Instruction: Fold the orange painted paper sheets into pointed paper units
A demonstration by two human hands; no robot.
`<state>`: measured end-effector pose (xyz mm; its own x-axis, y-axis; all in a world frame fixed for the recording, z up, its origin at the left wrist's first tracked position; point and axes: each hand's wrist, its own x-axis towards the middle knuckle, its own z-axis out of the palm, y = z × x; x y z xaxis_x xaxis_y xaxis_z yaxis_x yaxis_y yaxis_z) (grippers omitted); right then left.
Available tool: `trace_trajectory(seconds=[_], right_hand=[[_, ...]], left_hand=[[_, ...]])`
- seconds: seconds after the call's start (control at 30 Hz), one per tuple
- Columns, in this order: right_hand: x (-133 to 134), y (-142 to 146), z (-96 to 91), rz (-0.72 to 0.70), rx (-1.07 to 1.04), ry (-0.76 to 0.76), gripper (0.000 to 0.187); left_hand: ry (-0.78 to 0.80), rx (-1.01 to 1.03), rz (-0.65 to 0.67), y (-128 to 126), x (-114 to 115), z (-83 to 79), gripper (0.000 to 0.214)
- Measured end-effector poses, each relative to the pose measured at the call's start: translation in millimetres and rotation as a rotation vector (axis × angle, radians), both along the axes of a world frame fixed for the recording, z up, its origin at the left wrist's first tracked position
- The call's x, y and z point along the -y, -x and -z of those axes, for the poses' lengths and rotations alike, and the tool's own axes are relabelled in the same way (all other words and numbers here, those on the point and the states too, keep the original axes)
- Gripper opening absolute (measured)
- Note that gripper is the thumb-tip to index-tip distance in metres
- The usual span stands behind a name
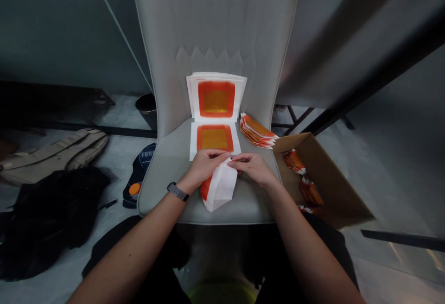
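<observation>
On my feed, the folded white paper (219, 187) shows an orange band down its left side and sits near the front edge of the chair seat (250, 206). The left hand (203, 167) and right hand (251, 167) have their fingers (233, 165) clamped on its top fold, just below an orange-and-gold sheet (214, 139).

dim light, edges bowed wide

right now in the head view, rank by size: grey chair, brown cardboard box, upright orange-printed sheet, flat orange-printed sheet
Largest to smallest:
1. Grey padded chair
2. Open brown cardboard box
3. Upright white sheet with orange square and flat white sheet with orange square: they look alike, so unranked
</observation>
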<state>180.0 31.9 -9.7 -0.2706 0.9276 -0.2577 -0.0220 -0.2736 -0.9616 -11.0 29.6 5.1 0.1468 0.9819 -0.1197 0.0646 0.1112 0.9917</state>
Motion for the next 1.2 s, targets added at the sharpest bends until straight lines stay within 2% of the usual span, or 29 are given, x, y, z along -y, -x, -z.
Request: trace_trajectory(seconds=[0.27,0.47,0.63,0.9,1.07,1.2], right_hand=[[1.3,4.3,0.9,-0.004,0.050,-0.020,0.035],[1.2,3.3,4.0,0.003,0.082,-0.042,0.036],[1.7,0.1,-2.6,-0.053,0.088,-0.023,0.037],[4.0,-4.3,-13.1,-0.015,0.140,0.003,0.038],[3.3,-7.3,-12.3,-0.018,0.125,0.004,0.041],[3.2,-15.4,-13.2,-0.013,-0.054,0.038,0.051]], left_hand=[[-0.048,0.000,0.019,-2.4,-0.5,-0.5,0.016],[-0.100,-0.084,0.052,-2.3,-1.5,0.3,0.014],[-0.151,-0.116,-0.064,-2.9,-1.2,-3.6,0.015],[-0.089,-0.061,-0.106,1.4,-3.7,-6.4,0.020],[-0.057,-0.026,-0.129,3.7,-2.4,-7.0,0.022],[-0.015,0.139,-0.325,12.8,-7.6,-1.7,0.030]])
